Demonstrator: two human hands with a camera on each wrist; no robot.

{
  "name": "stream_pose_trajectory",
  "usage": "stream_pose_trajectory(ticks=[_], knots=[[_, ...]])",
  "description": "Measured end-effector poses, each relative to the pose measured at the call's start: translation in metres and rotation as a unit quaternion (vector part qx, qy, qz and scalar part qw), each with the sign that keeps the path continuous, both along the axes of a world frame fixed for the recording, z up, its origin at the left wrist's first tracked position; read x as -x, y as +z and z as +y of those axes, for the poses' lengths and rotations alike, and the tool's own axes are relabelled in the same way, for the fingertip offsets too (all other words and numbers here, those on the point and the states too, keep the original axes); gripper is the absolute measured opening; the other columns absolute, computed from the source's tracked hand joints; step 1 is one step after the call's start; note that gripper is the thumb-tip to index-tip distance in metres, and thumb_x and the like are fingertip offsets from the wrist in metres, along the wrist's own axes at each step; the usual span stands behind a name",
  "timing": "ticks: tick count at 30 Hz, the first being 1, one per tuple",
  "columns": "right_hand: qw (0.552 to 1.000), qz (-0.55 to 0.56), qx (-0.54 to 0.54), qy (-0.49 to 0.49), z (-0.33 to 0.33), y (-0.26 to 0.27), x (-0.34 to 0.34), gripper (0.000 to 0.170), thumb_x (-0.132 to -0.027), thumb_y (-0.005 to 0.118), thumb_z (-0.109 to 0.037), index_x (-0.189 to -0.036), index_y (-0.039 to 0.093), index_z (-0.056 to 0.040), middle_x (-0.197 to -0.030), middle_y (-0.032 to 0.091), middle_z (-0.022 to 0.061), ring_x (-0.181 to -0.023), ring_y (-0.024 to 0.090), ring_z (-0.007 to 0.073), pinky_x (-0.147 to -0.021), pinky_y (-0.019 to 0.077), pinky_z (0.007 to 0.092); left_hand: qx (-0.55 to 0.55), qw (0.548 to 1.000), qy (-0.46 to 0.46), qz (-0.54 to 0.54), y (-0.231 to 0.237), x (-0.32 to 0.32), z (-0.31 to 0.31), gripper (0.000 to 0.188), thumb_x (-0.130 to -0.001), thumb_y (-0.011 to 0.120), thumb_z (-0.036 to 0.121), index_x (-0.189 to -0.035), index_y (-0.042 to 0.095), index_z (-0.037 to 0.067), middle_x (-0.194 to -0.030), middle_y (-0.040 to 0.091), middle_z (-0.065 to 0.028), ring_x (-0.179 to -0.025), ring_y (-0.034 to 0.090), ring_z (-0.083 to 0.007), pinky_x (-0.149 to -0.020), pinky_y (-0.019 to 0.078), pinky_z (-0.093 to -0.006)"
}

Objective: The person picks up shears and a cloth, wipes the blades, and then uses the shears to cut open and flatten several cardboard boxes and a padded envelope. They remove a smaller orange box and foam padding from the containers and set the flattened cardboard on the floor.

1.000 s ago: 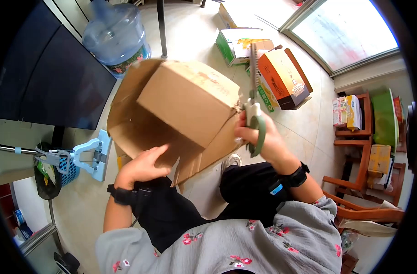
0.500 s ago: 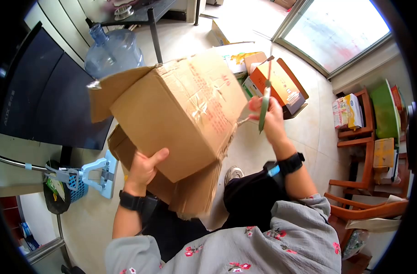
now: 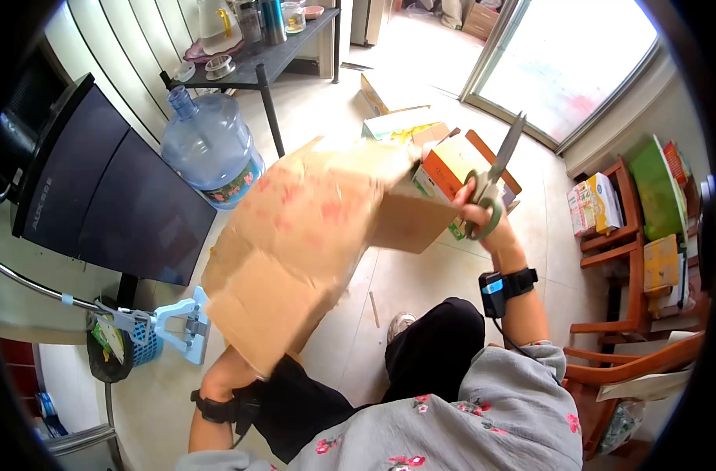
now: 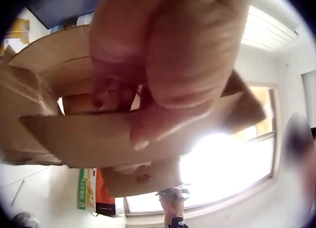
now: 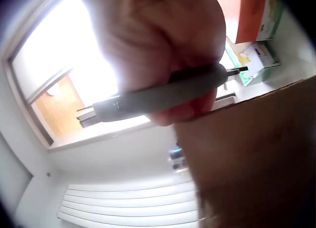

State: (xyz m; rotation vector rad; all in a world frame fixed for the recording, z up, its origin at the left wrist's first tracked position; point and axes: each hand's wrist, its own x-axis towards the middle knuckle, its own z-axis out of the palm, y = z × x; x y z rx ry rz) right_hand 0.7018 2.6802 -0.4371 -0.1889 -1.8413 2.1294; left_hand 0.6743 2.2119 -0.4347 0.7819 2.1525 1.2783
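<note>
A large brown cardboard box (image 3: 295,228) hangs tilted over the person's lap, its creased side with faded red print turned up. The left hand (image 4: 173,55) grips an edge of the box, thumb on one face and fingers behind it; in the head view most of this hand is hidden behind the cardboard. Green-handled scissors (image 3: 504,151) are held in the right hand (image 3: 501,238), blades pointing up and away from the box. The fingertips of that hand meet the corner of a box flap (image 3: 413,221) that sticks out to the right.
Opened cartons, one of them an orange box (image 3: 452,169), lie on the floor ahead. A big water bottle (image 3: 213,149) and a dark cabinet (image 3: 114,188) stand at left, near a blue mop head (image 3: 189,326). Wooden chairs (image 3: 628,275) line the right side.
The box has been turned over and swung down to the left, its printed side now up. The scissors moved to the right, and the right hand has come to a flap. The view has lifted.
</note>
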Motion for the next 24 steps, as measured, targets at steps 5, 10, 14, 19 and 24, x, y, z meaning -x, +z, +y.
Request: stream_pose_trajectory(ticks=[5,10,14,19,24], knots=[[0.961,-0.251,0.052,0.1,-0.027,-0.046,-0.016,0.026,-0.085,0.065,-0.018,-0.098,0.054,0.0024,-0.092,0.063,0.0161,-0.085,0.065,0.0232,-0.073,0.056,0.0329,0.05,0.994,-0.091,0.02,-0.092,-0.044,-0.011,0.045,-0.085,0.06,0.012,-0.128,0.05,0.004,-0.136,0.047,-0.0157,-0.128,0.041,-0.0303,-0.106,0.0316,-0.0373],[0.891,-0.431,-0.015,0.138,-0.034,-0.098,-0.007,0.048,-0.086,0.064,-0.043,-0.099,0.053,0.0021,-0.087,0.061,0.0138,-0.072,0.064,0.0196,-0.064,0.0562,0.0316,0.025,0.954,-0.246,-0.167,-0.115,-0.082,0.013,0.038,-0.086,0.054,0.008,-0.123,0.054,0.002,-0.128,0.053,-0.0181,-0.124,0.045,-0.0299,-0.105,0.0332,-0.0325],[0.858,-0.472,-0.137,0.151,-0.044,-0.119,0.009,0.048,-0.082,0.068,-0.044,-0.09,0.053,0.0004,-0.076,0.057,0.0088,-0.063,0.059,0.0153,-0.058,0.0545,0.0292,-0.088,0.925,-0.052,-0.367,-0.136,-0.114,0.024,0.047,-0.084,0.058,0.007,-0.129,0.048,0.003,-0.131,0.051,-0.0127,-0.125,0.044,-0.0265,-0.105,0.0332,-0.0353],[0.839,-0.423,-0.333,0.077,-0.056,-0.138,0.039,0.052,-0.078,0.07,-0.044,-0.092,0.053,0.0021,-0.081,0.057,0.0116,-0.074,0.059,0.0183,-0.065,0.0505,0.0327,-0.411,0.627,0.172,-0.639,-0.146,-0.112,0.038,0.058,-0.085,0.062,0.021,-0.136,0.041,0.006,-0.136,0.048,-0.0076,-0.128,0.041,-0.0256,-0.108,0.0316,-0.0416],[0.818,-0.386,-0.426,-0.014,-0.052,-0.18,0.062,0.055,-0.076,0.068,-0.044,-0.102,0.052,0.0027,-0.096,0.061,0.0219,-0.094,0.06,0.0323,-0.078,0.047,0.0375,-0.58,0.326,0.197,-0.72,-0.218,-0.111,0.041,0.054,-0.094,0.043,0.046,-0.134,0.044,0.011,-0.139,0.046,-0.008,-0.128,0.041,-0.0269,-0.109,0.0291,-0.0444]])
